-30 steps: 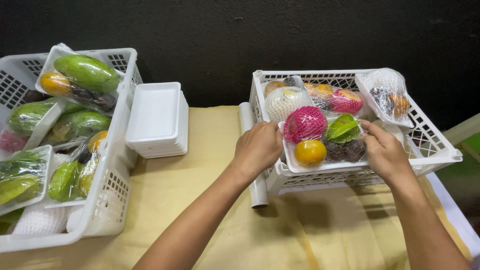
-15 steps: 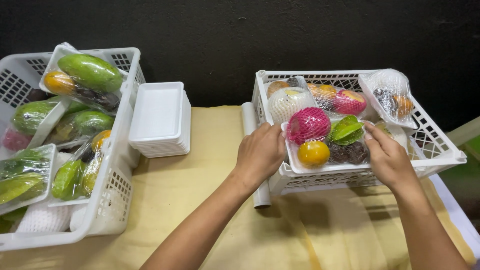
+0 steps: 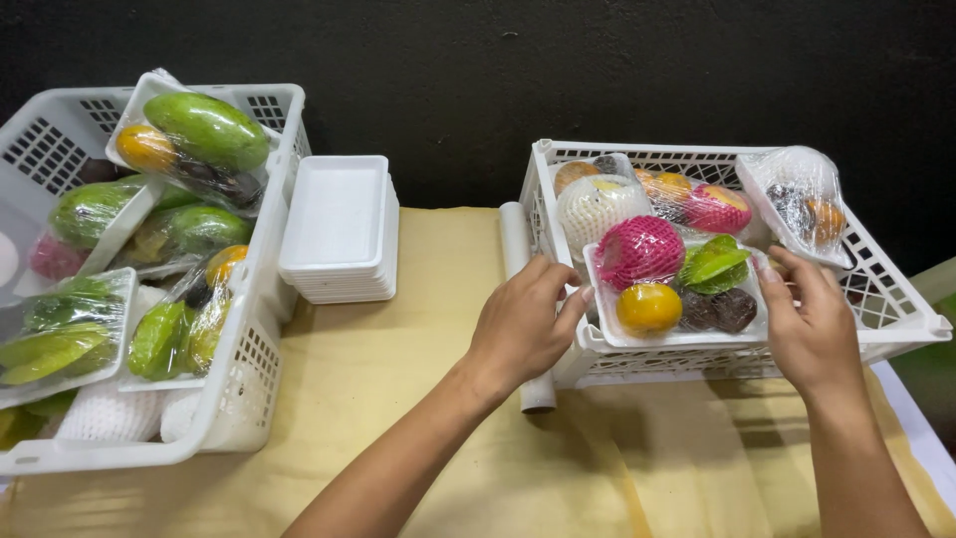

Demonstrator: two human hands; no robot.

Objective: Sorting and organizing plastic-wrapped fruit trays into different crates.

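Insp. note, head view. I see both hands on one wrapped fruit tray (image 3: pixel 677 299), which sits at the front edge of the right crate (image 3: pixel 896 299), resting on the crate's front rim and partly on packs behind it.

Left hand (image 3: pixel 523 329): fingers curled round the tray's left end, thumb on top near the rim, pinching that end. Right hand (image 3: pixel 812 329): fingers spread along the tray's right end, thumb on the upper edge. I judge the two-sided grip is there to keep the tray level, since the film is thin and the fruit would shift if tilted.

Tray contents: pink netted fruit (image 3: pixel 637 249) at back left, orange fruit (image 3: pixel 647 307) front left, green leafy piece (image 3: pixel 712 264) back right, dark fruit (image 3: pixel 719 311) front right. Packed tight, prob. so nothing rolls.

Behind it in the same crate: white netted fruit (image 3: pixel 597 204), more wrapped packs; one pack (image 3: pixel 802 199) leans tilted against the right back corner.

Film roll (image 3: pixel 523 299) lies on the yellow cloth (image 3: pixel 418 349), touching the crate's left wall, under the left hand. Empty tray stack (image 3: pixel 344 229) stands between the crates, near the cloth's back edge. Left crate (image 3: pixel 249 379) holds wrapped packs w/ green mangoes, piled above its rim.
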